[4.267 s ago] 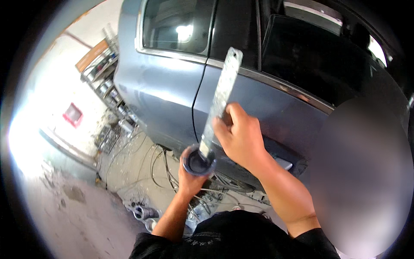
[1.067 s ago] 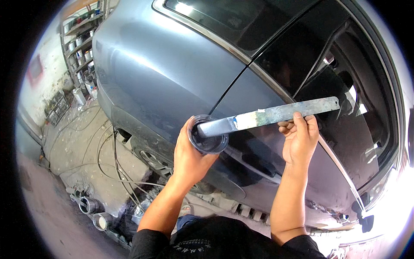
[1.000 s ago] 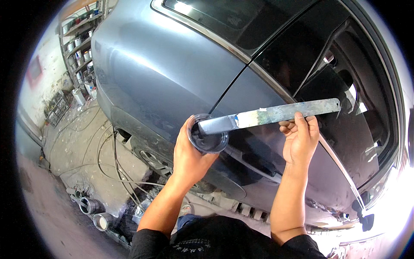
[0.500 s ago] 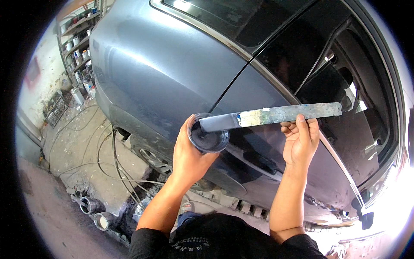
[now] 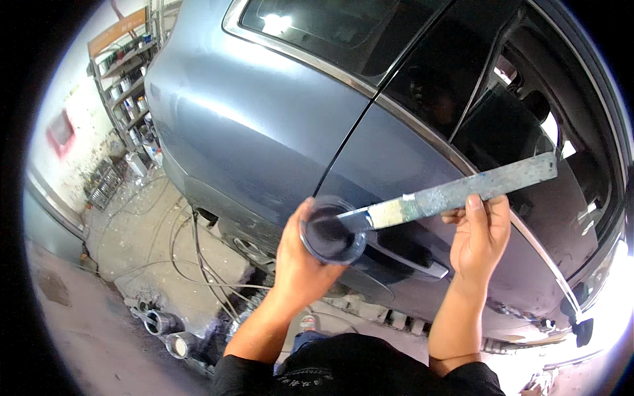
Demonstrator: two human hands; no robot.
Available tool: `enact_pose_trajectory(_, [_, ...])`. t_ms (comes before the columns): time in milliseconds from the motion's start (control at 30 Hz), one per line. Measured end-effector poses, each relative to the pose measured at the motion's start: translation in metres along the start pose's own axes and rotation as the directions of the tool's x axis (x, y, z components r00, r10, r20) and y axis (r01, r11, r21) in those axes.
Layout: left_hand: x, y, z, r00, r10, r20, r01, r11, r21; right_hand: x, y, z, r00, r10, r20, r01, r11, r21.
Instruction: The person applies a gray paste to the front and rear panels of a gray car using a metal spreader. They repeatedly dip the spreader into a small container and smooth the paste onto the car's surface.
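My left hand (image 5: 300,257) is wrapped round a clear plastic cup (image 5: 332,259) with dark grey paint (image 5: 328,231) inside. In my right hand (image 5: 481,234), pinched between thumb and fingers, is a long flat paint-stained stirring stick (image 5: 456,193). Its left end dips into the cup past the rim, and the tip is hidden there; the other end points up to the right. Just beyond both hands stands a grey-blue car (image 5: 264,125), its door handle (image 5: 413,259) showing between the cup and my right forearm.
Shelves (image 5: 125,82) with cans stand at the far left. Cables (image 5: 198,264) run over the floor beside the car. At the lower left are open containers, one with pale contents (image 5: 179,344). A dark crate (image 5: 104,187) sits by the wall.
The stick's left end has gone deeper into the cup, and its right end has tilted up. Both hands appear lower and further right in the view, which has itself shifted.
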State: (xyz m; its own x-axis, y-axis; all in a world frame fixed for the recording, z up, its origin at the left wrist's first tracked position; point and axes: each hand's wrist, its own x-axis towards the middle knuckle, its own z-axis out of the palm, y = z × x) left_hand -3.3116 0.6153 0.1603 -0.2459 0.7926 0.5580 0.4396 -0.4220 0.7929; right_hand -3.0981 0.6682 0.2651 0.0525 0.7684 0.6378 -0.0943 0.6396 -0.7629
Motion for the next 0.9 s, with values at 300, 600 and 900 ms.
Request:
enact_pose_trajectory(300, [-0.050, 0.046, 0.058, 0.864, 0.149, 0.482, -0.059, 0.978, -0.198, -0.050, -0.065, -0.073, 0.963, -0.054, 0.265, 0.182, 0.854, -0.488])
enact_pose_trajectory(600, [-0.161, 0.104, 0.197, 0.570, 0.251, 0.783, 0.257, 0.850, -0.460, -0.141, -0.123, -0.233, 0.964, -0.161, 0.212, 0.255, 0.784, -0.566])
enact_pose_trajectory(900, [-0.308, 0.203, 0.347, 0.222, 0.281, 0.934, 0.190, 0.927, -0.324, -0.286, -0.211, -0.398, 0.967, -0.180, -0.182, -0.066, 0.511, -0.857])
